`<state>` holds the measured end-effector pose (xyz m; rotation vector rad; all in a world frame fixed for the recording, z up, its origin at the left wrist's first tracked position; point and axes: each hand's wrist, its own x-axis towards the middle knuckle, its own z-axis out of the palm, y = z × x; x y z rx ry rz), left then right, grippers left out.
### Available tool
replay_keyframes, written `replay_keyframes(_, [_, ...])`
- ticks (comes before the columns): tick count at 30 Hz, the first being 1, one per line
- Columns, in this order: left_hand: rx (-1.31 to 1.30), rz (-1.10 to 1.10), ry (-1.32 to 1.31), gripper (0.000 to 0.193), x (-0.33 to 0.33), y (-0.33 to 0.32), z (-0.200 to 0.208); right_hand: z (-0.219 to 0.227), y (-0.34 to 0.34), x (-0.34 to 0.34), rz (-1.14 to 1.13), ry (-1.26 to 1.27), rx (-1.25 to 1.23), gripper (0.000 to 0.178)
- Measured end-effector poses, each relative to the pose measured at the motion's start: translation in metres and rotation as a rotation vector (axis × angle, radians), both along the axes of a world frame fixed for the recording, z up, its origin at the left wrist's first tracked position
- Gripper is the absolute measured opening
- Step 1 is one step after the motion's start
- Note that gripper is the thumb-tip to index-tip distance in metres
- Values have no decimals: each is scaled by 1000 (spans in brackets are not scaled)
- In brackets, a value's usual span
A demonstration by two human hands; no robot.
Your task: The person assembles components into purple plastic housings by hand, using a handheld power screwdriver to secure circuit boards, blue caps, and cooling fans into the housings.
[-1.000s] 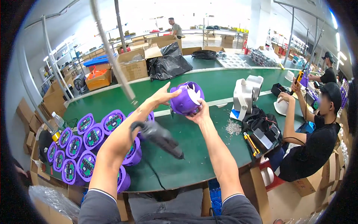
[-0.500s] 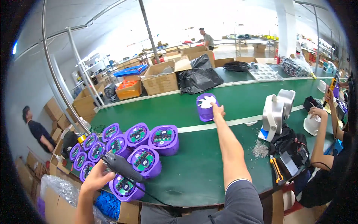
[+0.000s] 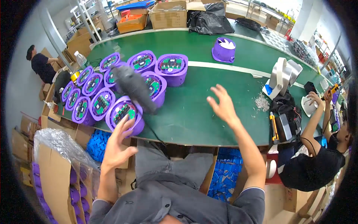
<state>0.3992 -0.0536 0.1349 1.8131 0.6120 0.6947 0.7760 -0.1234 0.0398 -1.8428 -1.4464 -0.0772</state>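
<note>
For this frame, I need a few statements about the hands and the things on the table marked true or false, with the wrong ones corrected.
1. The right hand holds nothing. True.
2. The left hand grips the dark power tool. False: the left hand is empty, and the power tool is apart from its fingers.
3. The purple cups with circuit boards stand on the left side of the green table. True.
4. The purple cup with white blades stands among them. False: it stands alone, beyond the white strip.
</note>
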Motion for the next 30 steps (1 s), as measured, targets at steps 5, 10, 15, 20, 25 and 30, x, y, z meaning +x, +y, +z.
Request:
replay_keyframes(5, [224,-118,-99,97,44,-7,17,0,-35,-112,72,-99,-33,44])
replay_keyframes(10, [181,-139,-178,93,30,-11,12,-18,-18,-189,41,-218,-82,53])
replay_keyframes(15, [20,51,-138,87,-15,0,-16,-45,24,-163,-161,-346,-141,55])
replay_keyframes(20, [-64,141,-220,80,-42,5,-33,-84,65,-46,-552,-332,-126,48])
replay_keyframes(25, [-17,394,-307,68,-83,2,-32,-54,37,39,-857,-297,-281,39])
replay_keyframes(30, [121,689,-243,46,-121,6,-46,-40,9,53,-805,-426,-203,31])
